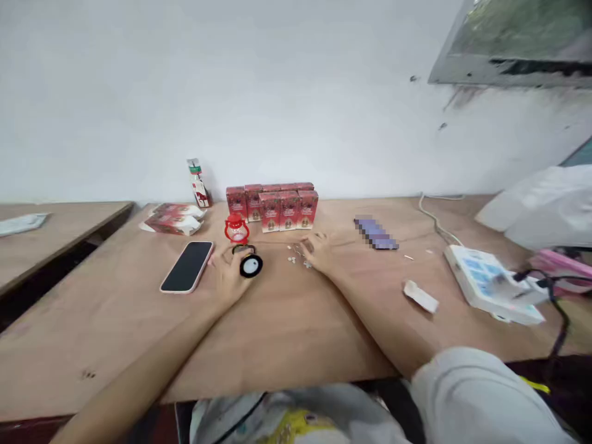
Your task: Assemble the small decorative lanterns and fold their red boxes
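My left hand [229, 277] is closed around a small black lantern [251, 266], tipped so that its round base with a white disc faces me. Just behind it a small red lantern [237, 230] stands upright on the table. My right hand [319, 251] rests on the tabletop with its fingertips drawn together at some tiny pale and silvery pieces [292, 259]. Whether one of those is between the fingers is too small to make out. Red printed boxes [288, 209] stand in rows behind both hands.
On the wooden table [277, 345], a phone [187, 267] lies left of my left hand, flattened red boxes [174, 218] beyond it. Rightward are a purple phone-like item [375, 232], a white scrap [420, 296] and a white power strip [490, 283] with cables. A wall [296, 98] borders the back.
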`<state>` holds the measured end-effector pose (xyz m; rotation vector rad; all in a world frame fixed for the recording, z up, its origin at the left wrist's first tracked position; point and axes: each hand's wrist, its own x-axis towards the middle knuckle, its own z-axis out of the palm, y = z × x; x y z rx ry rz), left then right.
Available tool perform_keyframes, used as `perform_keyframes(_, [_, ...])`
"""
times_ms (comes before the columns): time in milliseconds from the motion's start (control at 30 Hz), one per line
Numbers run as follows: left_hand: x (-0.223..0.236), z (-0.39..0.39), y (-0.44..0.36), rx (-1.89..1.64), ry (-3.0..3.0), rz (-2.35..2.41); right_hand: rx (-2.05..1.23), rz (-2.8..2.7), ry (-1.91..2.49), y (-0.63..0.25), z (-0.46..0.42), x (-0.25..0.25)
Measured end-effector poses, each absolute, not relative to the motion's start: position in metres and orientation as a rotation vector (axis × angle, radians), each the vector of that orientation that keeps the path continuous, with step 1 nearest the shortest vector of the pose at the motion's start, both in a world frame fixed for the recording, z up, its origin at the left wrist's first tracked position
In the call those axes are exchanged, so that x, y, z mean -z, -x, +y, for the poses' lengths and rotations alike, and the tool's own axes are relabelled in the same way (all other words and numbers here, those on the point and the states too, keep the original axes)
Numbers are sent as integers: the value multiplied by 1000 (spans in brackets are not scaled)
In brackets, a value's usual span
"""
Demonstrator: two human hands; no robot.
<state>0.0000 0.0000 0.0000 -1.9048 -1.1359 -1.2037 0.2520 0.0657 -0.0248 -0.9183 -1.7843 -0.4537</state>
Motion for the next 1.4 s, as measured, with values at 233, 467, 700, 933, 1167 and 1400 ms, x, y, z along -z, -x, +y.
perform_keyframes(233, [3,6,0,975,2183,-845,506,-1940,610,-202,20,18])
perform_keyframes(467, [-2,9,5,948,2195,-748,607,-2052,489,-182,11,15])
perform_keyframes(700, [1,10,6,875,2296,-802,630,-2073,417,-184,14,13])
perform_keyframes(933, [4,12,6,915,2375,-895,539,-2009,495,-179,16,17])
perform_keyframes(1167, [9,18,10,985,2414,-1115,323,-1821,876,-194,32,25])
perform_keyframes(1400, [6,17,9,894,2491,-1181,281,-1869,1330,-211,57,31])
